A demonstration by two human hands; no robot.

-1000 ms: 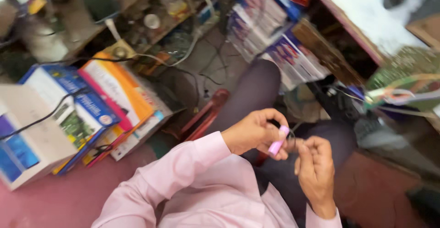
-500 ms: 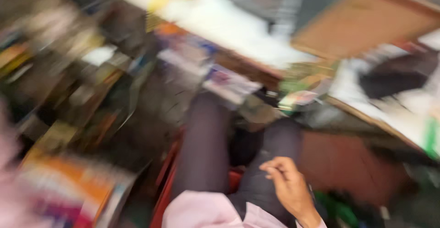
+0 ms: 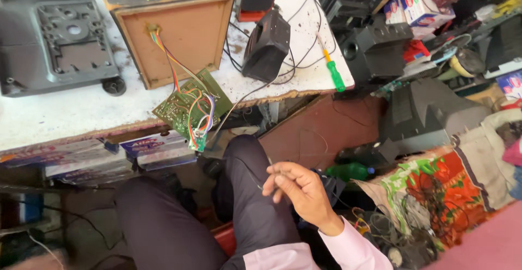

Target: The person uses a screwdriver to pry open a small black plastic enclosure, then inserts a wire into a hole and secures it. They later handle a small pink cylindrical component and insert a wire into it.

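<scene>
Right hand [image 3: 300, 188]: over the right knee, fingers curled loosely, thumb and forefinger pinched on a thin wire [image 3: 270, 164]; only partly closed.
Left hand: out of view.
Thin wire: rising from the pinch, up toward the surface edge; far end too fine to trace.
Circuit board [image 3: 187, 107]: green, up and left of the hand, hanging tilted off the white surface [image 3: 65, 115] by coloured leads.
Speaker box [image 3: 171, 31]: above the board, back open.
Screwdriver [image 3: 331, 69]: green-handled, well above the hand, near the surface edge.
Black speaker [image 3: 266, 46]: left of the screwdriver.
</scene>
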